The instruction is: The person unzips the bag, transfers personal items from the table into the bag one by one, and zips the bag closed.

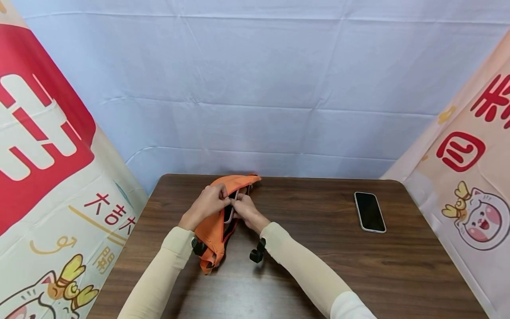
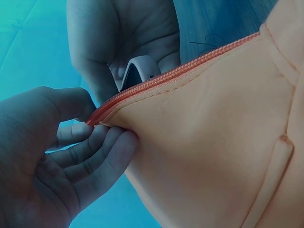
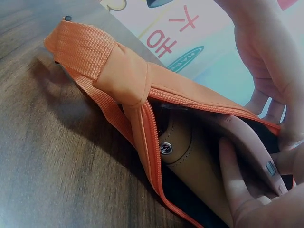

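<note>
An orange waist bag point(image 1: 211, 228) stands unzipped on the table, its red-orange zipper point(image 2: 190, 66) running along the parted opening. My left hand point(image 1: 205, 206) pinches the bag's edge at the zipper between thumb and fingers. Inside the opening sits a phone in a pink case point(image 3: 251, 142), partly hidden by the bag wall. Reaching into the mouth, my right hand point(image 1: 248, 212) grips this phone, with fingers on both sides of it. Beside the phone, a tan leather-like item point(image 3: 194, 164) with a metal snap lies inside; the rest of it is hidden.
Another phone point(image 1: 369, 212) with a pale case lies face up toward the right of the wooden table point(image 1: 311, 221). A pale cloth backdrop point(image 1: 255, 88) hangs behind the table, with printed banners point(image 1: 474, 212) at the sides. The bag's webbing strap point(image 3: 88, 50) lies at its near end.
</note>
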Action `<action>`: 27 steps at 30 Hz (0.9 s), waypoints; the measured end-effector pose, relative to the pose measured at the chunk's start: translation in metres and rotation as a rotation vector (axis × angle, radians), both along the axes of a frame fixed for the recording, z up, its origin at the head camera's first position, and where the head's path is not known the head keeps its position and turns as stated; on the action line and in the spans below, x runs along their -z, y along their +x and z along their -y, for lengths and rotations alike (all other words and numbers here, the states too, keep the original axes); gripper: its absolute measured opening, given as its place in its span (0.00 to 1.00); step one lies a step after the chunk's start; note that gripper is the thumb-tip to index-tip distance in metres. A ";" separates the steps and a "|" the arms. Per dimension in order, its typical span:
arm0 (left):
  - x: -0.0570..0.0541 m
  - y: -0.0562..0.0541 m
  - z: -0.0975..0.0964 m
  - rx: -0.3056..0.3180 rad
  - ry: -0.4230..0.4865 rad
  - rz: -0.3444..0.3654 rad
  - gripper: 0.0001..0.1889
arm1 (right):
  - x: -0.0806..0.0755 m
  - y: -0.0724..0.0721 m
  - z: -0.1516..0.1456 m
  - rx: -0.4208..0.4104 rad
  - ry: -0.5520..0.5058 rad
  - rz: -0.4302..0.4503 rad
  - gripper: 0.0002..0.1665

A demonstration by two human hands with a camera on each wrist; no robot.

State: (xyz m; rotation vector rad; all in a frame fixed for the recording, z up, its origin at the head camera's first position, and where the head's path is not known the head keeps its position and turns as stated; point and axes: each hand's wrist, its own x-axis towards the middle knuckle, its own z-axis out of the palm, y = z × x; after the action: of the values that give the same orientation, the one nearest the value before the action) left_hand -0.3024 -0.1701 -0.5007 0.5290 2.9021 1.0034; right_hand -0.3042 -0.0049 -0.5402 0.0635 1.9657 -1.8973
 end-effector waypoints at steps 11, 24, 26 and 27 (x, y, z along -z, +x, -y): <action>0.001 0.000 0.000 0.002 -0.013 -0.002 0.07 | -0.001 -0.001 -0.001 -0.030 -0.035 0.018 0.14; 0.001 -0.001 -0.001 -0.005 -0.015 0.010 0.07 | -0.001 -0.003 0.001 -0.042 -0.056 0.024 0.15; 0.001 -0.001 -0.001 -0.004 -0.015 0.015 0.07 | -0.001 -0.003 0.000 -0.047 -0.052 0.022 0.15; 0.001 -0.001 -0.001 -0.004 -0.011 0.015 0.08 | -0.001 -0.003 0.000 -0.049 -0.050 0.023 0.15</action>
State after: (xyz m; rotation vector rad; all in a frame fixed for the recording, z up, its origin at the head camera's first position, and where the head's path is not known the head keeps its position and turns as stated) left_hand -0.3034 -0.1686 -0.5017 0.5132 2.8947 0.9864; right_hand -0.3072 -0.0052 -0.5389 0.0227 1.8863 -1.9049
